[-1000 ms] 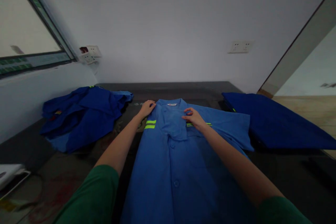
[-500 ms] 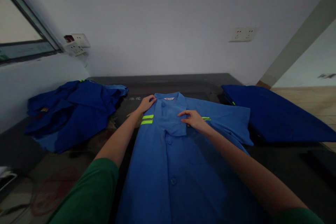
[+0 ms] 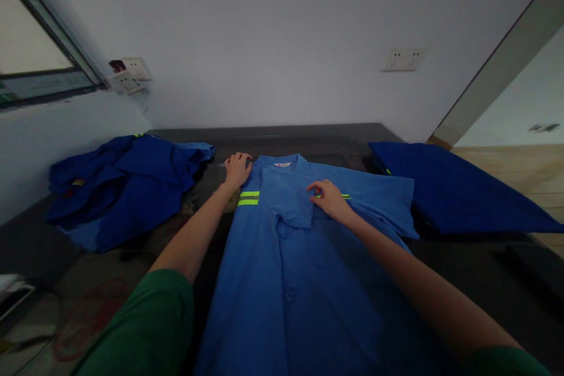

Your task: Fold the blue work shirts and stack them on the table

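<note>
A blue work shirt [image 3: 304,282] lies front up before me, collar at the far end, with buttons and yellow-green reflective strips. Its left-side sleeve [image 3: 291,200] is folded inward across the chest, while the right-side sleeve [image 3: 388,191] stretches outward. My left hand [image 3: 238,169] rests beside the left shoulder fold, fingers spread and bent slightly, nothing visible in its grasp. Over the chest, by the cuff of the folded sleeve, my right hand [image 3: 328,198] has its thumb and fingers apart and curved. Whether its fingertips touch the cloth I cannot tell.
A crumpled heap of blue clothes [image 3: 127,182] lies at the left. Flat dark-blue folded garments [image 3: 458,188] lie at the right. The dark table [image 3: 264,134] meets a white wall with sockets [image 3: 403,60]. Cables [image 3: 57,329] run at lower left.
My left hand has shifted slightly left and away from me, off the shoulder fold, its fingers spreading. My right hand has moved a little to the right, away from the folded sleeve.
</note>
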Demonstrator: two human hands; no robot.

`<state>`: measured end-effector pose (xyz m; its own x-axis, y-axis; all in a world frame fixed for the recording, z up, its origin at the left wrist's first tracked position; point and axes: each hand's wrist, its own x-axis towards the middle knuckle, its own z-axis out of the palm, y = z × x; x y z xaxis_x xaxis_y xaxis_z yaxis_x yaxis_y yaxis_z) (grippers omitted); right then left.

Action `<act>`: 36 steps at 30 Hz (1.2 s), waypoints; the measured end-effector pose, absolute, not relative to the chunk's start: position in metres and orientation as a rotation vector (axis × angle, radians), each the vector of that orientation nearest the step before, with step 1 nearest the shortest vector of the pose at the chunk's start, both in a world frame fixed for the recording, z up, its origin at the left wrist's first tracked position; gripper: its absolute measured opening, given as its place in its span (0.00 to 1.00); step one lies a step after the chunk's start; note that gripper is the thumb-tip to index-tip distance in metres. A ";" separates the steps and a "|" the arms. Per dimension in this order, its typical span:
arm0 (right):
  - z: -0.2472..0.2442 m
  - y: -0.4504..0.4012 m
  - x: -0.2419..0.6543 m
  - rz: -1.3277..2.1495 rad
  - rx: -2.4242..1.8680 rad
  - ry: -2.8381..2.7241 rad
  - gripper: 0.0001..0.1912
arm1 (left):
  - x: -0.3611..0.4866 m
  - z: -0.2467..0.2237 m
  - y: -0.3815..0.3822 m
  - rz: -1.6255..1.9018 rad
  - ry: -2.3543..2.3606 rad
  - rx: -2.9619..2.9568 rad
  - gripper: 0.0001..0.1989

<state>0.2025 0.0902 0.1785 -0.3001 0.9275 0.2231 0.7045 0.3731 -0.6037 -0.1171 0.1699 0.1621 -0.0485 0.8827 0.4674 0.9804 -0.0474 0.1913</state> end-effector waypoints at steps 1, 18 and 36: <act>0.179 0.092 0.203 0.469 -1.393 -2.103 0.14 | -0.117 0.163 0.168 -0.724 -2.041 -2.001 0.13; 0.160 0.152 0.192 0.231 -1.799 -2.042 0.14 | -0.107 0.155 0.134 -0.717 -2.077 -2.097 0.29; 0.177 0.142 0.191 0.339 -1.691 -1.959 0.16 | -0.100 0.136 0.108 -0.521 -2.194 -2.394 0.27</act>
